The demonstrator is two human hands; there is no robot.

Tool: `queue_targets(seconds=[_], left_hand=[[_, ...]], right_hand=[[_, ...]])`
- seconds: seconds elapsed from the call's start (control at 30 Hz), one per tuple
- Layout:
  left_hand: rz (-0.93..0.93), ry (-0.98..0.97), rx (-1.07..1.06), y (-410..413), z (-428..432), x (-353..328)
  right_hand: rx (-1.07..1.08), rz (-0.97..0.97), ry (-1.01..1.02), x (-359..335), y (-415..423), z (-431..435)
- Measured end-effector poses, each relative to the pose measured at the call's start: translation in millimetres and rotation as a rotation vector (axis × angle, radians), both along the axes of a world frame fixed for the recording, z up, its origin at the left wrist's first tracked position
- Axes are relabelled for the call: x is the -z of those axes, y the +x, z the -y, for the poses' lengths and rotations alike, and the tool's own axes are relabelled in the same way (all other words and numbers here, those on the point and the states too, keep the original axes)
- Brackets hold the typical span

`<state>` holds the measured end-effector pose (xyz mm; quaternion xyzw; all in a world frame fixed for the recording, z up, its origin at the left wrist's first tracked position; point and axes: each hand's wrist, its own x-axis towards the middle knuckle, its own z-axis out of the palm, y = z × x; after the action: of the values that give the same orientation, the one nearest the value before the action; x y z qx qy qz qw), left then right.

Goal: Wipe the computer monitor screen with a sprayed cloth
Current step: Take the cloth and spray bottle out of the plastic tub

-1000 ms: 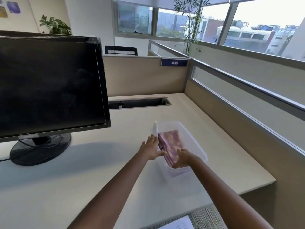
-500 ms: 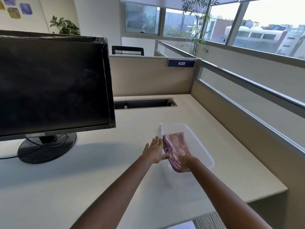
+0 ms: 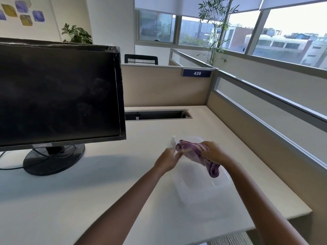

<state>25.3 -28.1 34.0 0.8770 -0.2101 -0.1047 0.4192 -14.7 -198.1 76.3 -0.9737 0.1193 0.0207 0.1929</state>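
Cloth (image 3: 192,151) clutched in right hand (image 3: 213,152) over clear tub (image 3: 201,195); left hand (image 3: 168,160) relaxed beside spray bottle (image 3: 173,141).

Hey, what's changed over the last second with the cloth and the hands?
The right hand has gripped the purple cloth and lifted it out of the clear container; it now hangs bunched above it. The left hand has risen from beside the container to the cloth's end; whether it pinches it is unclear. The spray bottle, monitor and container stayed put.
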Motion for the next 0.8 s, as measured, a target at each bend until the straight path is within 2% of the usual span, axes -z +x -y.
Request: queue_targets(seconds=[0.13, 0.23, 0.3, 0.43, 0.6, 0.7, 0.8], left_hand=[[-0.263, -0.352, -0.231, 4, 8, -31], [-0.441, -0.575, -0.264, 11, 5, -48], [-0.459, -0.650, -0.275, 13, -1, -57], [-0.286, -0.672, -0.387, 19, -16, -62], [-0.239, -0.720, -0.437, 25, -42, -56], [-0.294, -0.788, -0.438, 30, -60, -50], [-0.402, -0.870, -0.450, 35, -78, -39]], right_hand=[[-0.052, 0.190, 0.002, -28, -22, -29], [-0.134, 0.334, -0.070, -38, -41, -55], [-0.199, 0.401, -0.127, -36, -51, -71], [-0.286, 0.370, -0.150, -19, -55, -97], [-0.322, 0.366, 0.187, 10, -41, -111], [-0.200, 0.434, 0.384, 18, -22, -118], [-0.032, 0.356, 0.592, 28, -1, -127]])
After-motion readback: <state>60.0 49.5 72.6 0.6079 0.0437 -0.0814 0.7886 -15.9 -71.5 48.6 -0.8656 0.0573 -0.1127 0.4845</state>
